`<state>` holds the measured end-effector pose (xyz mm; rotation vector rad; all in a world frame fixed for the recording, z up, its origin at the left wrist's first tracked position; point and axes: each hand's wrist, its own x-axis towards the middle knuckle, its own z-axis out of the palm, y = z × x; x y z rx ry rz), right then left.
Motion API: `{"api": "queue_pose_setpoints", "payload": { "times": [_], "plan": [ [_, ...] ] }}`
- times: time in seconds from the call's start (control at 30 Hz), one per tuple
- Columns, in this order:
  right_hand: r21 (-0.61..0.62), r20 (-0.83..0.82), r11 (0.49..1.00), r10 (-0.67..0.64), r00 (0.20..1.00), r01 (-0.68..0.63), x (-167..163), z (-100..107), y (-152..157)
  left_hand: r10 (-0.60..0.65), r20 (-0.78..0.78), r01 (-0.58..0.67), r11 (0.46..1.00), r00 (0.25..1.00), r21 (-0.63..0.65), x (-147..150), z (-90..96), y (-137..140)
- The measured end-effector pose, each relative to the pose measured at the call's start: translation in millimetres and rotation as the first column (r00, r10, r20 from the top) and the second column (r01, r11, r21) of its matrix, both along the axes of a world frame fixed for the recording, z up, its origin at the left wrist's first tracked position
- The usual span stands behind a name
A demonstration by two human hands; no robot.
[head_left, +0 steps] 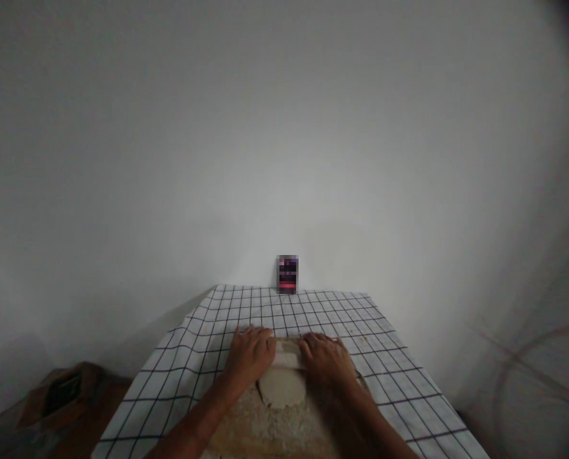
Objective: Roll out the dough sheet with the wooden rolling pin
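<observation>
A pale, flattened piece of dough [283, 387] lies on a floury wooden board [269, 433] in front of me. Across its far part runs a light rolling pin [288, 358], visible only between my hands. My left hand [252, 352] curls over the pin's left end, thumb toward the middle. Over its right end lies my right hand [328, 358], fingers bent and pointing away from me. Both ends of the pin are hidden under the hands. My forearms cover the sides of the board.
A white tablecloth with dark checks [399, 382] covers the table. At the back, a small upright phone-like object [287, 275], blurred out, leans against the white wall [284, 159]. Low on the left stands a brown open box [59, 394]. A blurred ring-like shape [504, 376] shows at right.
</observation>
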<state>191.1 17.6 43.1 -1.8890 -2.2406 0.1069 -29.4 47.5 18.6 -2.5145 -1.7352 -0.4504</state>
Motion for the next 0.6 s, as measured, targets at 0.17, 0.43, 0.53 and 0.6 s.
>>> {"api": "queue_pose_setpoints", "payload": {
  "times": [0.17, 0.43, 0.53, 0.6],
  "plan": [
    [-0.003, -0.005, 0.999, -0.034, 0.999, 0.034, 1, -4, -4, 0.001, 0.044, -0.001, 1.000, 0.999, 0.005, 4, 0.7, 0],
    [0.017, 0.010, 1.000, -0.020, 1.000, 0.020, 1, -6, -6, -0.038, -0.025, 0.039, 0.998, 0.999, 0.045, 8, 6.3, -2],
    [0.013, 0.003, 0.998, -0.058, 0.998, 0.058, 1, -6, -6, -0.038, -0.008, 0.038, 0.999, 0.999, -0.019, 9, 8.4, -1],
    [0.045, 0.007, 0.998, -0.034, 0.999, 0.034, 1, -8, -7, -0.023, -0.006, 0.023, 1.000, 1.000, -0.014, 10, 11.2, -1]
  ]
}}
